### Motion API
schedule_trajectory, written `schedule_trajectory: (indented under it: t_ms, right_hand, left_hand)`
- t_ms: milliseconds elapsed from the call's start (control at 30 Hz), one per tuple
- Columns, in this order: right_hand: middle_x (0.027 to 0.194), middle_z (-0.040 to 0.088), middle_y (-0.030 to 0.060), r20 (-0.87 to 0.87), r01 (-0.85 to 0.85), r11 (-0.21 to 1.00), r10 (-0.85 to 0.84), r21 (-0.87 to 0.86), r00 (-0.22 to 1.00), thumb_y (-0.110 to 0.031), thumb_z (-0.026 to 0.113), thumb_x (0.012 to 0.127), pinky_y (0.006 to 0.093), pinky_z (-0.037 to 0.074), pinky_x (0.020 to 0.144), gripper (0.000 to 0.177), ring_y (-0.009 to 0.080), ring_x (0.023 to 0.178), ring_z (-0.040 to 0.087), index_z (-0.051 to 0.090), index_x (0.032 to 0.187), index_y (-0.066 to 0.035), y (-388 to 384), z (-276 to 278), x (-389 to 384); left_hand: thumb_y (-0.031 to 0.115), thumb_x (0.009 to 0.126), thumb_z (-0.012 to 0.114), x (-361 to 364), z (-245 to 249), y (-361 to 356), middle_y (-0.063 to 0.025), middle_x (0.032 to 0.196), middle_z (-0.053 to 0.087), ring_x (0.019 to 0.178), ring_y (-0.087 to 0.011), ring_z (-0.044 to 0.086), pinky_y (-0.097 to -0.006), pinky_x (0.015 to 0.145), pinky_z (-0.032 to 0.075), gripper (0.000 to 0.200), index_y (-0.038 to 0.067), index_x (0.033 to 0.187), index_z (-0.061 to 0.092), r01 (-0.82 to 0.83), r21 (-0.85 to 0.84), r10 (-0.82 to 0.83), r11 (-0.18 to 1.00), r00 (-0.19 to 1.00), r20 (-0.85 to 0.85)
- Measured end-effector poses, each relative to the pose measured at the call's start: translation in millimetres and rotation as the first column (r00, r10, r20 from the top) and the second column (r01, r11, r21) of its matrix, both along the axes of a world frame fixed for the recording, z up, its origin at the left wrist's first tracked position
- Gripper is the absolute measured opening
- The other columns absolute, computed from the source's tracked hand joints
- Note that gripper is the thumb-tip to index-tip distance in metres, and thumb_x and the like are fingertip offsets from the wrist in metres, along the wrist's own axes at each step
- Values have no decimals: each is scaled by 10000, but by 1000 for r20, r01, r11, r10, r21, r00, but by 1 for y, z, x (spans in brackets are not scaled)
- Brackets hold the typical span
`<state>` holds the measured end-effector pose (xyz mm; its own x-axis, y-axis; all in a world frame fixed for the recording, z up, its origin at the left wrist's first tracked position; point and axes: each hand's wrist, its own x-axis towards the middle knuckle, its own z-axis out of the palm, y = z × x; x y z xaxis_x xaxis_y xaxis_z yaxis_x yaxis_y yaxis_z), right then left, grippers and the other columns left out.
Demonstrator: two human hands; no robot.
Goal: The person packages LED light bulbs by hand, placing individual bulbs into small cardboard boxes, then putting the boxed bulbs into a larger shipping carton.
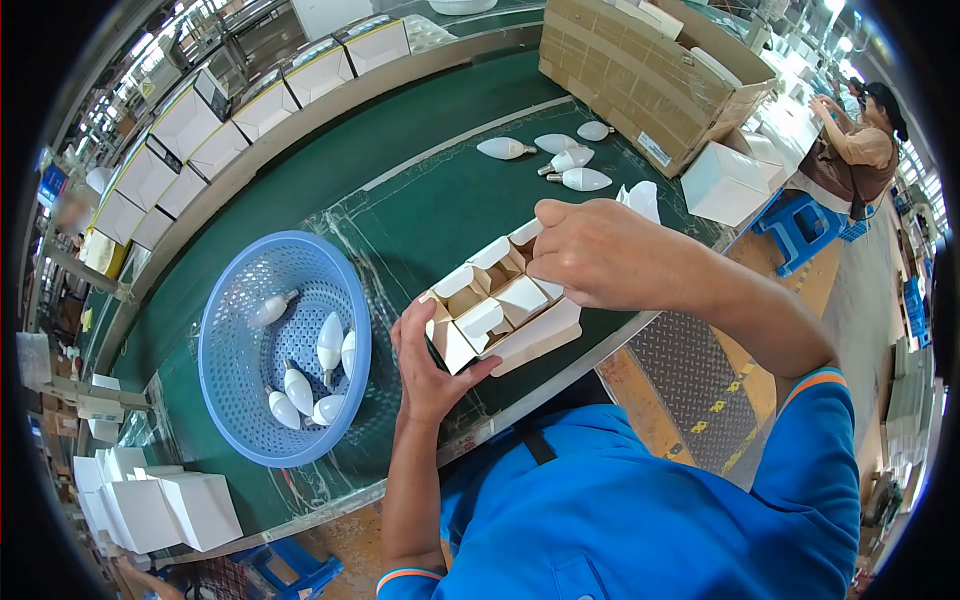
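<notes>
An open white box [530, 342] with cardboard dividers lies near the front edge of the green table. My left hand [428, 368] grips its left end, thumb along the near side. Over the box's right end is my right hand [590, 250], its fingers curled at the dividers; what they hold, if anything, is hidden. Left of the box, a blue basket [215, 370] contains several white candle-shaped bulbs [297, 388]. Several more bulbs [580, 179] lie on the table beyond my right hand.
A large cardboard carton [630, 85] stands at the back right, beside white boxes [725, 185]. More white boxes [150, 510] are at the lower left. Packed boxes line the far ledge [225, 165]. Another person [865, 150] is at the far right.
</notes>
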<state>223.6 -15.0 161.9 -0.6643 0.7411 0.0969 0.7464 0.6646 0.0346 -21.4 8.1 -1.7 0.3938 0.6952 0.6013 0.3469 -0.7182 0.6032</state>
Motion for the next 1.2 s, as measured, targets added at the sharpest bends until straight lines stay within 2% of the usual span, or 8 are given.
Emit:
schedule_trajectory:
  t_ms: [167, 233, 567, 733, 833, 967, 1033, 1200]
  right_hand:
    - [706, 581, 23, 16, -11, 999, 10, 36, 1000, -71, 676, 624, 307, 488, 648, 114, 198, 839, 527, 617, 721, -53, 0, -3, -4]
    - [665, 631, 89, -13, -43, 995, 45, 94, 999, -40, 684, 630, 310, 526, 594, 54, 208, 819, 565, 668, 666, -4, 0, -5, -6]
    - [628, 540, 33, 49, -110, 972, 102, 205, 994, -95, 611, 668, 299, 471, 570, 76, 187, 728, 526, 547, 647, -61, 8, -4, -2]
    - [707, 574, 27, -220, -1, 949, 74, 314, 973, -65, 635, 644, 300, 468, 574, 88, 202, 728, 527, 609, 727, -55, 3, -4, -4]
    - [723, 570, 51, -224, 57, 944, 19, 326, 974, -48, 618, 655, 306, 478, 568, 60, 216, 762, 552, 580, 701, -47, -28, 20, -10]
    - [755, 571, 71, -285, 27, 998, -12, 49, 958, -35, 601, 673, 328, 497, 615, 64, 231, 793, 564, 582, 734, -35, -64, 9, -13]
    - [888, 608, 77, -233, 143, 981, -171, -129, 957, 2, 655, 636, 325, 505, 695, 263, 241, 805, 561, 618, 895, -28, -70, -11, -10]
    - [1074, 607, 100, -305, 180, 982, -186, -48, 934, 22, 625, 664, 345, 510, 749, 337, 266, 889, 577, 612, 1000, -2, -56, -15, -3]
  left_hand:
    - [233, 493, 917, 0, -1, 1, -189, 1285, 435, 1146, -322, 490, -418, 986, 389, 1047, 45, 1325, 310, 12, 17, -12, 1000, 1000, 11]
    - [231, 495, 915, 1, -1, 1, -189, 1285, 436, 1145, -322, 491, -418, 985, 391, 1044, 45, 1325, 310, 11, 24, -11, 1000, 1000, 11]
    - [232, 498, 910, 1, -2, 1, -192, 1282, 437, 1131, -327, 499, -418, 974, 398, 1038, 32, 1323, 311, 18, 27, -18, 999, 1000, -1]
    - [243, 503, 911, 1, -2, 1, -198, 1282, 436, 1132, -331, 499, -421, 975, 396, 1038, 31, 1324, 311, 12, 16, -13, 1000, 1000, 8]
    - [249, 501, 912, 1, -2, 1, -198, 1280, 437, 1135, -329, 498, -422, 978, 393, 1041, 34, 1325, 312, 20, 46, -21, 999, 1000, 12]
    - [242, 496, 914, 1, -1, 1, -198, 1281, 438, 1140, -333, 493, -426, 985, 388, 1046, 40, 1327, 312, 35, 22, -35, 999, 999, 16]
    - [235, 493, 915, 2, 0, 0, -198, 1282, 438, 1142, -335, 492, -428, 987, 387, 1048, 42, 1328, 311, 34, 13, -34, 999, 999, 9]
    - [284, 469, 910, 5, -3, 1, -147, 1218, 518, 1142, -330, 497, -433, 958, 332, 993, 41, 1275, 384, 20, 48, -24, 999, 996, 85]
